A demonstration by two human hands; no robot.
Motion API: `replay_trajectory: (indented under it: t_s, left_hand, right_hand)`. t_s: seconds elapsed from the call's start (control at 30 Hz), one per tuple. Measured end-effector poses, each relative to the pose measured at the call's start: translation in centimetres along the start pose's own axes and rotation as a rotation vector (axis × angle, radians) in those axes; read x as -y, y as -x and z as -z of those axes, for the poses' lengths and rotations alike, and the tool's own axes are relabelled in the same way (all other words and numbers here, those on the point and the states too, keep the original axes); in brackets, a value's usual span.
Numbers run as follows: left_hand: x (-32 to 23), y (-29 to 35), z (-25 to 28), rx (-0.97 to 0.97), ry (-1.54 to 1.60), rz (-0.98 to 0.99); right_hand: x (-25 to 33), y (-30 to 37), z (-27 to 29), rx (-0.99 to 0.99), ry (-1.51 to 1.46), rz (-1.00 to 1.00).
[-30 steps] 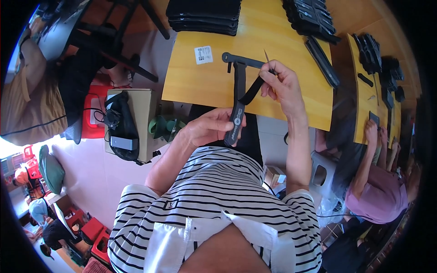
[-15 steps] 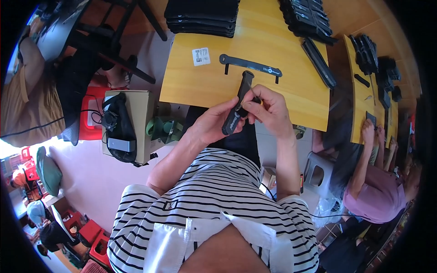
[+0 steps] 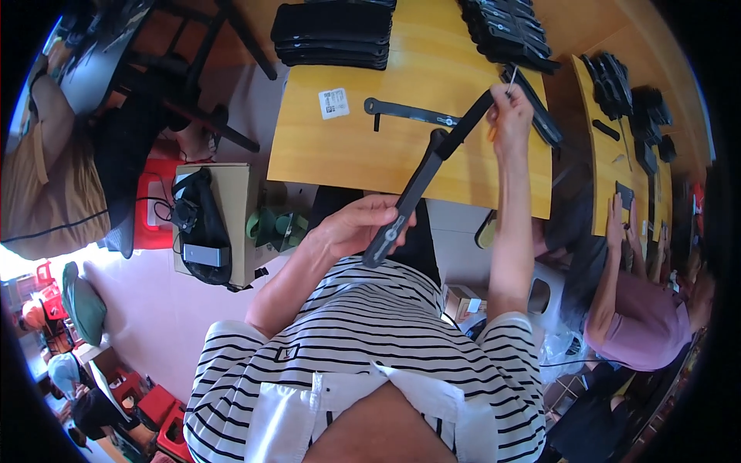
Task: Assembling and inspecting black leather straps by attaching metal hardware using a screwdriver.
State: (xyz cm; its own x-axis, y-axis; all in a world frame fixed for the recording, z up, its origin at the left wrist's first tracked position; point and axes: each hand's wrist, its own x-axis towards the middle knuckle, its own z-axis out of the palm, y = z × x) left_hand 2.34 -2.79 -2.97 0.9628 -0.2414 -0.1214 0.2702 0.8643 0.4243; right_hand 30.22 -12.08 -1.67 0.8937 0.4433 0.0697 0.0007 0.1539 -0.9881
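Note:
My left hand (image 3: 369,225) is closed around the lower part of a long black bar (image 3: 409,193) with a pale printed mark, held at a slant over my lap. From the bar's far end a black strap (image 3: 468,123) stretches up to the right. My right hand (image 3: 511,116) pinches the strap's end above the table. A thin shiny rod (image 3: 513,75) sticks up past those fingers, and a small orange bit shows below them; its kind I cannot make out. Another black bar (image 3: 409,112), with a short strap end hanging from it, lies on the table behind.
On the yellow table (image 3: 324,154) are a white label (image 3: 334,103), a stack of black pouches (image 3: 332,35), bundled black bars (image 3: 509,31) and a long black piece (image 3: 540,116). A carton (image 3: 239,208) stands left, a grey stool (image 3: 540,289) right. People sit at both sides.
My right hand has moved up and away to the right, drawing the black strap out long from the bar. My left hand has lowered slightly with the bar.

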Motion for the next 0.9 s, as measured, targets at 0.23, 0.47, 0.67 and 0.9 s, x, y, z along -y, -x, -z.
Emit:
replay_trajectory:
  t_s: [0.23,0.47,0.67,0.9]
  left_hand:
    - [-1.0,0.2,-0.5,-0.086,-0.045,-0.032]
    - [-1.9,0.8,-0.5,-0.007,-0.123,0.006]
    - [-2.4,5.0,1.6,-0.271,-0.145,-0.156]
    - [-4.7,3.6,5.4,-0.771,-0.591,-0.192]
  right_hand:
    - [2.4,-7.2,0.6,-0.144,0.094,0.135]
    - [0.9,-11.0,0.4,-0.246,0.135,0.204]
    - [8.2,-10.6,4.8,-0.282,0.091,0.357]
    - [12.5,-1.6,3.8,-0.15,0.444,0.373]
